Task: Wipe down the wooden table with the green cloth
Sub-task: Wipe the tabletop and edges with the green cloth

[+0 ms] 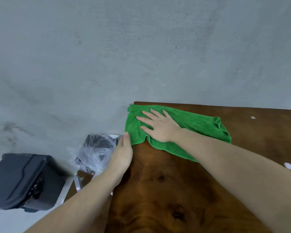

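My right hand (159, 126) is flat on the green cloth (183, 132) at the table's (158, 190) far-left corner, fingers spread. Left hand (123, 153) rests along the left edge, fingers straight and together, I think touching the cloth.

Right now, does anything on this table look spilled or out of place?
Yes: two small white blobs sit on the wooden table, one near the far edge, another further right. The green cloth hasn't reached them.
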`<state>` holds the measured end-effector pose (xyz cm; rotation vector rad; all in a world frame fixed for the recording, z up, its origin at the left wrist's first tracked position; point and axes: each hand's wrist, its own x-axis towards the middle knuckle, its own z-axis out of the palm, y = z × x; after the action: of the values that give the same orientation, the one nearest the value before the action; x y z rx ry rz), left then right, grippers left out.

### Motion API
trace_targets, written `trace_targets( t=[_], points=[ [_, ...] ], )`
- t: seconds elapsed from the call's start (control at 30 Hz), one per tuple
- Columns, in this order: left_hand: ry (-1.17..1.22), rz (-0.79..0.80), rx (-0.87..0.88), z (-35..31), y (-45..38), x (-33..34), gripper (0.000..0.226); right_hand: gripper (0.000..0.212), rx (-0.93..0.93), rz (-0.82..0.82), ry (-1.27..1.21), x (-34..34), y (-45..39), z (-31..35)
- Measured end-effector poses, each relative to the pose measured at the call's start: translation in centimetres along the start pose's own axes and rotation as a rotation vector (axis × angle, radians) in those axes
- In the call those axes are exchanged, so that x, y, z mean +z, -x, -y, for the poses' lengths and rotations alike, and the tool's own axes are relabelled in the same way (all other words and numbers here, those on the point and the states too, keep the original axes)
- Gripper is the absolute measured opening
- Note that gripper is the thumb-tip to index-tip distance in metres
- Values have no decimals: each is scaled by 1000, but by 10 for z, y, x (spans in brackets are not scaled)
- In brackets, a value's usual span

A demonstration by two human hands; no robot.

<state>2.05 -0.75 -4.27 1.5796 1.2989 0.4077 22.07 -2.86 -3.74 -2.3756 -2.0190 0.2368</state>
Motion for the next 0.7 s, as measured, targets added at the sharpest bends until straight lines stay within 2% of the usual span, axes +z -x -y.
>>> trace_targets(
  t=[0.13,0.3,0.5,0.7],
  points=[
    [-17,2,20,1,4,0,62,57,-48,-28,25,-10,-44,-26],
    [84,32,-25,1,2,-2,73,55,-51,-67,45,-13,-58,-39],
    [177,26,-59,-1,2,-2,79,56,-32,12,21,-6,-47,-5],
    [306,-120,-7,-3,12,-12,62,62,-196,31,50,5,14,48]
  ],
)
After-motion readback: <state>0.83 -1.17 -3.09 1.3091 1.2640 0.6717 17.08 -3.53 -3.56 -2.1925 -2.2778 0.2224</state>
